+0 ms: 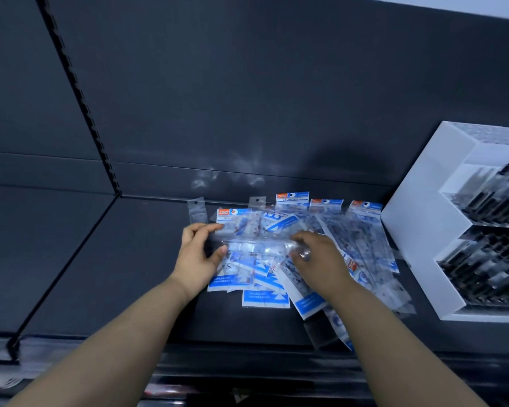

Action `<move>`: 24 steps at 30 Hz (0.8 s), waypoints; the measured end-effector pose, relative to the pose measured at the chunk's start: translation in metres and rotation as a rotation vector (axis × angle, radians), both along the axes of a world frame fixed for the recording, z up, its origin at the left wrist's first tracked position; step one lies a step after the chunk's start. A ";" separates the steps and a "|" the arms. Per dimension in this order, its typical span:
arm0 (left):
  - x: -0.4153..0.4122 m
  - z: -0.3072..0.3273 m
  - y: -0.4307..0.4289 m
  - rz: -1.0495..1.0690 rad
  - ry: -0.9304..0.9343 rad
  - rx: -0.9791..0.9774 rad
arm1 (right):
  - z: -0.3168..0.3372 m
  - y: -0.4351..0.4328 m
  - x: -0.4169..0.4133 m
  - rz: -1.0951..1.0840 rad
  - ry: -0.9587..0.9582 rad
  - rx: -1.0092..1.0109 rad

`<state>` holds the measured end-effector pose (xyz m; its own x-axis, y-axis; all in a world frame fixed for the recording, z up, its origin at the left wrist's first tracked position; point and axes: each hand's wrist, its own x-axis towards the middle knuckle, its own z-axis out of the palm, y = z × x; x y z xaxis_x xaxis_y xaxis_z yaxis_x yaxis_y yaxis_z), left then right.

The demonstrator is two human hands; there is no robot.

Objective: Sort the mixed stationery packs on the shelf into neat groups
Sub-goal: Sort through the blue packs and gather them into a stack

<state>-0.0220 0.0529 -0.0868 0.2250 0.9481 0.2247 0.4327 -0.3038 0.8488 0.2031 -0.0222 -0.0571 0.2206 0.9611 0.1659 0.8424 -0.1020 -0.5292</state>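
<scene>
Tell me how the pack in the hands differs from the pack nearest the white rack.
The held pack runs crosswise, gripped at its ends by the left hand and right hand; the rack-side pack lies flat, pointing front to back. The held pack shows no blue header; the rack-side pack has one at its far end. Both are clear plastic.

A white display box (417, 224) stands to the right of the right hand (318, 257), apart from it, its open tiers packed with rows of dark slender items (488, 198) too blurred to name, set behind clear dividers. Beyond both hands rises a dark back panel (247, 83). Up and to the left of the left hand (200, 254), a slotted upright strip (80, 95) runs down that panel at a slant. Nearer than the wrists, a glossy dark front rail (247, 368) crosses the view
</scene>
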 end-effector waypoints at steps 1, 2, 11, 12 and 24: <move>0.000 0.001 0.000 -0.011 0.023 -0.008 | 0.000 0.000 0.000 0.008 0.014 0.003; 0.001 0.001 0.001 -0.019 0.048 -0.015 | 0.000 -0.001 0.001 0.000 0.049 0.024; 0.002 0.001 0.001 -0.014 0.079 -0.055 | 0.005 -0.018 0.103 -0.621 -0.066 -0.411; 0.003 0.001 0.001 -0.015 0.078 -0.060 | 0.004 -0.021 0.107 -0.628 -0.055 -0.456; 0.001 -0.001 0.002 -0.037 0.070 -0.061 | 0.016 -0.031 0.113 -0.671 0.070 -0.278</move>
